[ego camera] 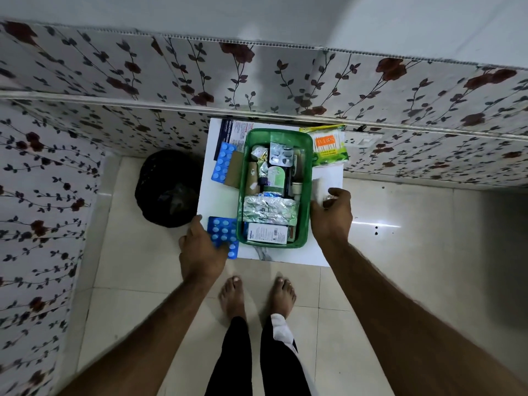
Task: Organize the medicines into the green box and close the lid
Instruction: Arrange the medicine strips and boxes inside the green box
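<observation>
Small white table point(285, 257) on pale glossy floor tiles point(400, 252), dark round bin point(168, 190) just beside its left edge, floral-patterned wall panels point(400, 90) behind and to the left, white wall socket point(361, 142) behind the table's far right corner.

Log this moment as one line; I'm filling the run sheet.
left hand: on blue blister pack | right hand: on white item beside green box | box: open, part filled | lid: not identifiable
</observation>
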